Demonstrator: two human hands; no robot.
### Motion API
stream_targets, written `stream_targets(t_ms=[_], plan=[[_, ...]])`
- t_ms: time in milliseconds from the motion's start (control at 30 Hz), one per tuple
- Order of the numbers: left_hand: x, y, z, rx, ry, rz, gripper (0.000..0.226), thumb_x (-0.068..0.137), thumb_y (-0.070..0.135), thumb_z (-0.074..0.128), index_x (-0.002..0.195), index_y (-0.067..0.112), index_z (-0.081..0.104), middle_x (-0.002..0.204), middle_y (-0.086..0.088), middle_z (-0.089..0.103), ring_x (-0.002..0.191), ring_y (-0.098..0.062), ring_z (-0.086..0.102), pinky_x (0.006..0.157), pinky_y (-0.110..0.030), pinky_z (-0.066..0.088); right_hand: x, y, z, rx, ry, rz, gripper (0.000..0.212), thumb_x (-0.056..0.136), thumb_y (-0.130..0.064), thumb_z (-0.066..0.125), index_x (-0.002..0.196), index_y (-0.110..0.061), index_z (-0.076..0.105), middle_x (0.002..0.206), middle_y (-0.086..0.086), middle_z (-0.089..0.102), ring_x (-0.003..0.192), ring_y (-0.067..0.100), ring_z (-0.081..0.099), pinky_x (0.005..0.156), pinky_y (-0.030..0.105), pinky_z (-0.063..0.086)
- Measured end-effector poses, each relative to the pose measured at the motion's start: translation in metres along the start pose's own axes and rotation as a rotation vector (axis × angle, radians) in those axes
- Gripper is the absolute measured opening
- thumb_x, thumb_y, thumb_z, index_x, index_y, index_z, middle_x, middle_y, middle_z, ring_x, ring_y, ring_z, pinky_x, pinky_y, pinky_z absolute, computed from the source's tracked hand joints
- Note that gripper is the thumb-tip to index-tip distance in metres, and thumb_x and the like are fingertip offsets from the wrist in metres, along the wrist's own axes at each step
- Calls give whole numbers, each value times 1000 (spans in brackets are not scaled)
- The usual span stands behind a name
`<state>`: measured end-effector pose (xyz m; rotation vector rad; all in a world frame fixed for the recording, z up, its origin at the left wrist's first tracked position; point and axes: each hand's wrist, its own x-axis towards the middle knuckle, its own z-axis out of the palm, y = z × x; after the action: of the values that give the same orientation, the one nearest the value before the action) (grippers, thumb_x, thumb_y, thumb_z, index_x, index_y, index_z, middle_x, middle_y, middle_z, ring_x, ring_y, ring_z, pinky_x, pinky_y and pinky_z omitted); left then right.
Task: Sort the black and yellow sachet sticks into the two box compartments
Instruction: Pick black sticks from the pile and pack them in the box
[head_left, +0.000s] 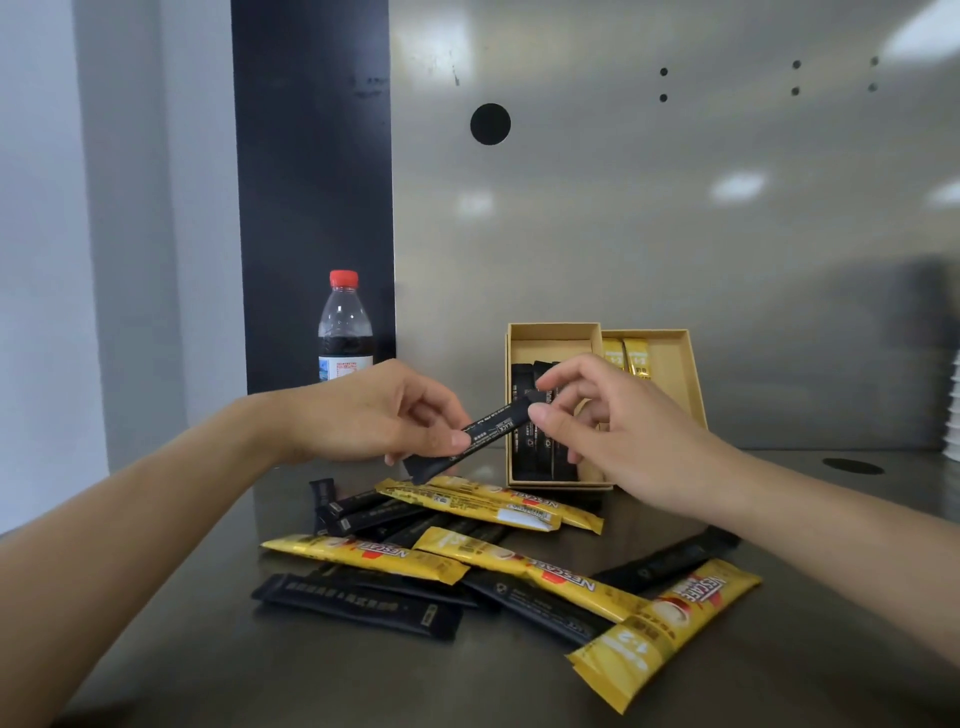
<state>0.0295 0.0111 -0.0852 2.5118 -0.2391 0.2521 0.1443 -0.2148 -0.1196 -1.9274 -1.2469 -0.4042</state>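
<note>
Fingers (457, 441) pinch a black stick (485, 434) near compartment (550, 327) holding black sticks (521, 460).

Even, fairly bright overhead light. Soft white glare patches on the brushed grey metal back panel (675, 234), mostly upper right. Dull sheen on the grey metal tabletop (208, 649), with faint shadows under the black and yellow foil sachet sticks (363, 558). Wide-angle stretch at lower corners. Slightly soft overall.

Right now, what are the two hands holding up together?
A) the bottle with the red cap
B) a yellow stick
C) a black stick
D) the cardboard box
C: the left hand and the right hand each pinch one end of the same black sachet stick, held up in the air between them.
</note>
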Motion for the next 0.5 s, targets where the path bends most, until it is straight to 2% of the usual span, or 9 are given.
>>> stream_targets(t_ms=[100,200,300,433,500], plan=[[1,1,2,-26,34,26,9,92,23,70,97,17,74,84,0,75,73,-9,63,64,-27,44,0,1,-1,-15,10,19,24,97,-39,59,119,-31,53,97,-12,68,72,0,69,60,10,48],[2,2,2,-31,51,48,14,94,16,68,107,16,74,96,-10,77,80,-12,65,67,-30,46,2,2,-2,16,28,32,10,99,-30,58,108,-28,61,92,-9,71,67,4,69,58,10,49],[3,1,2,-28,57,49,17,95,14,67,111,16,74,103,-13,77,87,-17,67,69,-32,46,3,0,-3,100,32,61,12,99,-30,57,110,-28,61,91,-6,73,67,9,70,54,10,45],[4,2,4,-35,81,67,19,94,8,67,111,9,74,99,-16,76,79,-6,67,62,-10,46,1,-2,-3,198,-34,65,15,100,-35,54,106,-26,64,90,-4,75,74,20,70,61,18,46],[4,2,4,-20,81,64,18,94,10,68,111,11,75,98,-16,76,78,-8,65,62,-15,45,1,-1,-2,168,-38,55,15,99,-36,56,108,-26,63,89,-5,75,70,14,70,59,15,46]])
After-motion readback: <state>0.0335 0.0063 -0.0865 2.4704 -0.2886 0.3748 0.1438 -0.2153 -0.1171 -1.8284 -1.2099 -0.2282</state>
